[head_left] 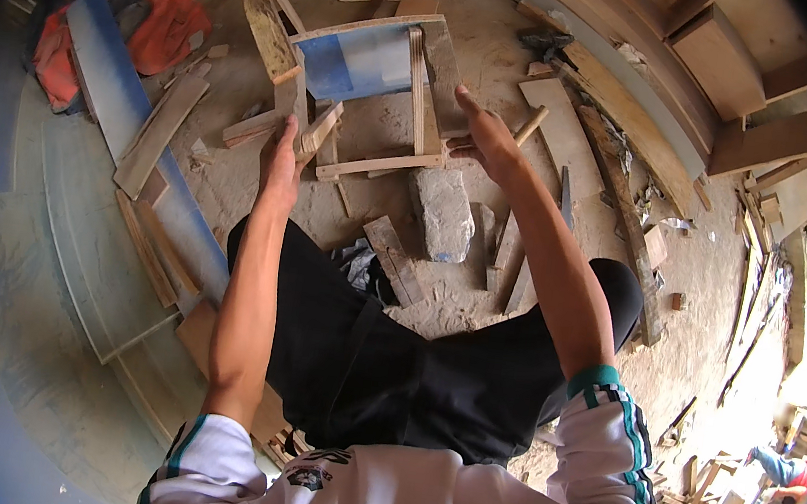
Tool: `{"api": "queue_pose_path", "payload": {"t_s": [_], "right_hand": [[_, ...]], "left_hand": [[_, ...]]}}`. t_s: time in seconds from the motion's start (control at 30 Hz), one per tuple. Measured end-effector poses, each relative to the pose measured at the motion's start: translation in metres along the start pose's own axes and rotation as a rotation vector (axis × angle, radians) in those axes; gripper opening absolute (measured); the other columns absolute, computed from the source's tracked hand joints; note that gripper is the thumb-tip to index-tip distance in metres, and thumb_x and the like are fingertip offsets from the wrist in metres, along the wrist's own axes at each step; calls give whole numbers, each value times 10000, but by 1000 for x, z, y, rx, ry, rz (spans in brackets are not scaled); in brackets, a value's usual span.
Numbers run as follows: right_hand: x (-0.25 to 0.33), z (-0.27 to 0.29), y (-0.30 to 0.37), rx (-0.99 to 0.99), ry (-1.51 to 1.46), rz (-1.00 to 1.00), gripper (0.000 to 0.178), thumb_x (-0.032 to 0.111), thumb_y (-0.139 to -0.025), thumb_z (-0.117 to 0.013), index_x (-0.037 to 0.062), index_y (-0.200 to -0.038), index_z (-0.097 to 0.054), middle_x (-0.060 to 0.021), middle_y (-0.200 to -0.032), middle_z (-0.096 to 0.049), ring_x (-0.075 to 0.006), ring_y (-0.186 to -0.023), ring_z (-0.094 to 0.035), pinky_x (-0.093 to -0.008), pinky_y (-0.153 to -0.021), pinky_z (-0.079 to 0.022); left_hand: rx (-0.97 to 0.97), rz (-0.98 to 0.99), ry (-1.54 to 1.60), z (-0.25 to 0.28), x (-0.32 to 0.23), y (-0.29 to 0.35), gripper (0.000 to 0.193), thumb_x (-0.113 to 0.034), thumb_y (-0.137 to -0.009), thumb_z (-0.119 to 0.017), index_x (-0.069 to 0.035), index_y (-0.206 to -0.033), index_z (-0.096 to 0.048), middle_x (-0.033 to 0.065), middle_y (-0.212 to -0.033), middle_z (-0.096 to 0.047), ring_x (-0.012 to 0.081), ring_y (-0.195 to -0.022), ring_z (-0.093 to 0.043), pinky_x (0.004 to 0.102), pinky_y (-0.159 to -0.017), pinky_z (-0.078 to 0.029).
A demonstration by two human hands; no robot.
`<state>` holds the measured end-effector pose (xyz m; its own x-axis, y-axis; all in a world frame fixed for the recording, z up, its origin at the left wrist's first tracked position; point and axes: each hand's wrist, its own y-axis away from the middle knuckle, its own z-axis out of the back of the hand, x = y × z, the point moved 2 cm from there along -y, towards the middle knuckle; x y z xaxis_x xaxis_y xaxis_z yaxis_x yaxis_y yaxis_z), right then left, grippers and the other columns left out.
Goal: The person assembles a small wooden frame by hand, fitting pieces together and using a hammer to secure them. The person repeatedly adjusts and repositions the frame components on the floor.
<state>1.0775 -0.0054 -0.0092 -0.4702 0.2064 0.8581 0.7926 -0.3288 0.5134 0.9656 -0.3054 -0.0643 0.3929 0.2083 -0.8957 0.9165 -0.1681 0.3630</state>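
On the ground in front of me lies a wooden frame (379, 164) with a curved far rail, side boards and a striped inner slat. My left hand (281, 168) is at its near left side, beside a short wood block (321, 127); the fingers look closed on the frame's edge, partly hidden. At the right side board (439, 75), my right hand (486, 139) grips with the thumb lying along the wood and the fingers curled low at the corner. A blue and white panel (362, 58) shows inside the frame.
A grey stone block (442, 215) sits just below the frame. Wood offcuts (395, 259) lie between my knees and around. To the left are a long blue-white board (109, 65) and red cloth (171, 30). A large wooden cabinet (719, 64) stands at the upper right.
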Motion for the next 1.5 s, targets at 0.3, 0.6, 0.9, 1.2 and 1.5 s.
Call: {"api": "queue_pose_path", "payload": {"t_s": [0.3,0.6,0.9,1.2,1.5], "right_hand": [[6,20,-11,-21,-63,100,438,368,-946,-601,-24,-1139,-625,-102,-935,-631,-189,-751,-588,-297,-640,-532],[-4,7,-5,25,-10,46,496,409,-935,-590,-40,-1145,-623,-133,-920,-647,-204,-699,-622,-322,-678,-562],[-12,24,8,-26,-112,52,510,446,-980,-504,-9,-1193,-596,-104,-913,-653,-186,-717,-617,-340,-645,-539],[-208,-22,-13,568,736,-210,278,211,-943,-539,11,-1096,-657,-187,-922,-717,-255,-713,-716,-393,-592,-582],[-250,-110,41,251,1318,-59,940,449,-838,-681,-14,-1490,-187,-236,-1316,-533,-329,-1142,-609,-393,-892,-527]], "left_hand": [[-66,-33,101,-25,14,3,560,-359,-936,-640,-75,-1378,-444,58,-1336,-501,198,-1177,-538,375,-932,-510],[-73,-62,61,-9,-10,-9,478,-336,-922,-668,-88,-1301,-515,22,-1213,-561,155,-1048,-569,327,-813,-517],[-88,-22,24,-17,-16,-3,594,-326,-894,-696,-78,-1387,-477,43,-1410,-485,195,-1282,-456,433,-1013,-424],[-173,-82,83,-25,-12,13,583,-286,-906,-686,-72,-1398,-456,50,-1400,-486,192,-1248,-493,406,-970,-481],[-224,-150,228,-22,-5,28,474,-187,-891,-702,-49,-1303,-513,65,-1330,-531,197,-1201,-527,409,-951,-524]]}}
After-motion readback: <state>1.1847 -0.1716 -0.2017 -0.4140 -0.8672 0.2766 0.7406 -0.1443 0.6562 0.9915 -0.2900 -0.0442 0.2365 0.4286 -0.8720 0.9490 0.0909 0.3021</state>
